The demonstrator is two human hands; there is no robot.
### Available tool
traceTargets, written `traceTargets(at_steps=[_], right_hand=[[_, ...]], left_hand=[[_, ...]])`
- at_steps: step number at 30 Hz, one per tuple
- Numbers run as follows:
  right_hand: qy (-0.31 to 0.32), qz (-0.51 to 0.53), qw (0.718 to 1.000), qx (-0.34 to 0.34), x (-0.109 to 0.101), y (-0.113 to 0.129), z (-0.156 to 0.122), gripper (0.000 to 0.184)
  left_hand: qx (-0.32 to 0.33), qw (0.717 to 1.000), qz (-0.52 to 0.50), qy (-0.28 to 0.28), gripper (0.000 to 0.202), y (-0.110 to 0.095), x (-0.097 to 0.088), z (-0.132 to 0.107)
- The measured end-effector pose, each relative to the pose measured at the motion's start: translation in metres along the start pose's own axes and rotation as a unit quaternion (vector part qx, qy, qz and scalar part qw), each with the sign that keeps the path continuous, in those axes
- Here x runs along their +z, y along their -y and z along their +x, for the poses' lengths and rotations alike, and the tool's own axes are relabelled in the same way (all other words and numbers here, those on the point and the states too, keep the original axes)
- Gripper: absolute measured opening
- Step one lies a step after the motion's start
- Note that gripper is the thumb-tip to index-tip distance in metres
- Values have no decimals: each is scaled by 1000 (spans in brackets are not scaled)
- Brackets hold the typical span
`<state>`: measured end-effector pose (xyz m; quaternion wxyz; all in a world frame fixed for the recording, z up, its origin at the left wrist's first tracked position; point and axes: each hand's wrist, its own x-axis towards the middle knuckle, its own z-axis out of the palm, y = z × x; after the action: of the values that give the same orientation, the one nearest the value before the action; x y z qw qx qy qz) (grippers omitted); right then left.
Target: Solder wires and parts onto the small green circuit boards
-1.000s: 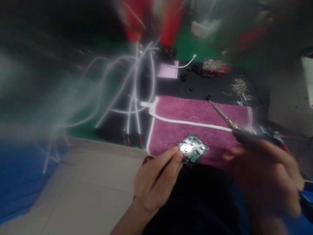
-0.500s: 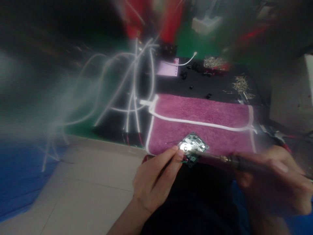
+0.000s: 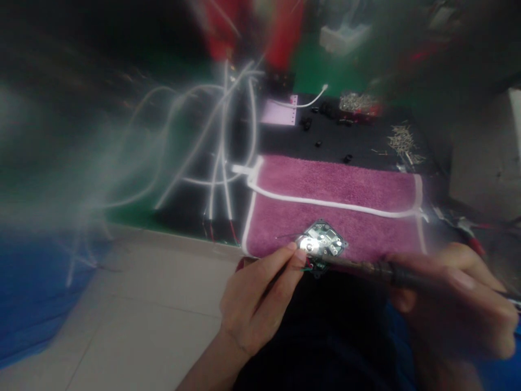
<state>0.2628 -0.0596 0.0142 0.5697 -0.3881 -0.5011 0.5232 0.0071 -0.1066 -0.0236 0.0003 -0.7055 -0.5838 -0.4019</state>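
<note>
Now the soldering iron lies low and nearly level, its tip at the near edge of the small circuit board. A second ago it was raised over the purple towel; half a second ago it was already down, and it has barely shifted since. Left hand: thumb and forefinger pinch the board's left corner, unchanged. Right hand: fingers curled around the iron's handle, blurred. The board sits at the towel's near hem. White cables lie to the left and loose metal pins beyond.
</note>
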Motion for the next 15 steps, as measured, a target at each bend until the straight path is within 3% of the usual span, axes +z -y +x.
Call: traceTargets(at_steps=[6,15], right_hand=[[-3,1,1000,-13,3,0,1,30],[-1,8,1000,-23,4,-2,3,28]], left_hand=[[11,1000,5,-6,55,-1,-1,0],[-32,999,3,9,53,-1,2,-5]])
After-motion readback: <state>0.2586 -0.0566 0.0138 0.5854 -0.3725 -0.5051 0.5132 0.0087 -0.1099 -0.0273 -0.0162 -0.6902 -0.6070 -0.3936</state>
